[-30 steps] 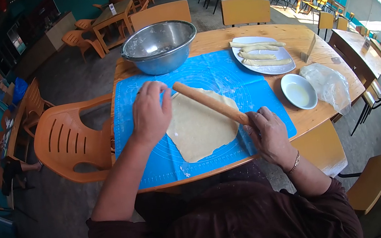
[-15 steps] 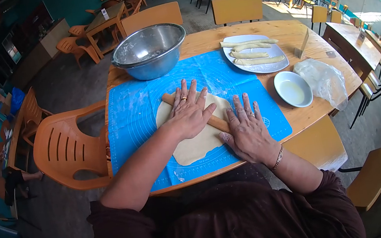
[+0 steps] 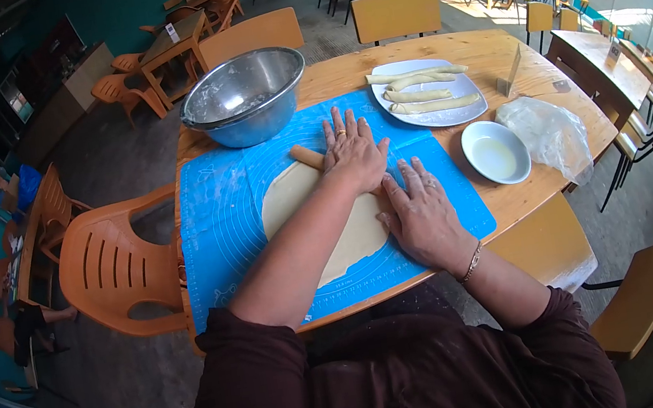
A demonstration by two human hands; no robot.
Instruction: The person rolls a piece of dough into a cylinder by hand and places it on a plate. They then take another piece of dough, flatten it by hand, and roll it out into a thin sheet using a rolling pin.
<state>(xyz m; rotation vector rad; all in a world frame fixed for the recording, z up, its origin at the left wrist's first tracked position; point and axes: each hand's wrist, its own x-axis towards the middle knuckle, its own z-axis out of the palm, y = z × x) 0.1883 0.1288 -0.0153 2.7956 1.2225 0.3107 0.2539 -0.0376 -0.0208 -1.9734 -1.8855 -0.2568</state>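
Note:
A wooden rolling pin [image 3: 307, 156] lies slantwise over the upper right part of a flat sheet of dough [image 3: 284, 202] on a blue measuring mat [image 3: 210, 213]. My left hand [image 3: 354, 155] rests on the pin with its fingers stretched out and covers its middle. Fingers also extended, my right hand [image 3: 423, 215] is beside the dough's right edge, near the pin's lower end, which is hidden. Flour marks both hands. Above the mat's right side, a white plate [image 3: 474, 107] holds several rolled dough strips [image 3: 434, 105].
A metal bowl [image 3: 243, 98] stands on the mat's upper left edge. On the right of the wooden table [image 3: 333, 76] are a small white bowl [image 3: 496, 151] with liquid, a plastic bag [image 3: 549, 139] and a small upright stand [image 3: 509, 75]. An orange chair [image 3: 120, 264] touches the left side.
My left hand has moved right and slightly up, and the pin has shifted the same way, uncovering more dough on the left. My right hand has moved little.

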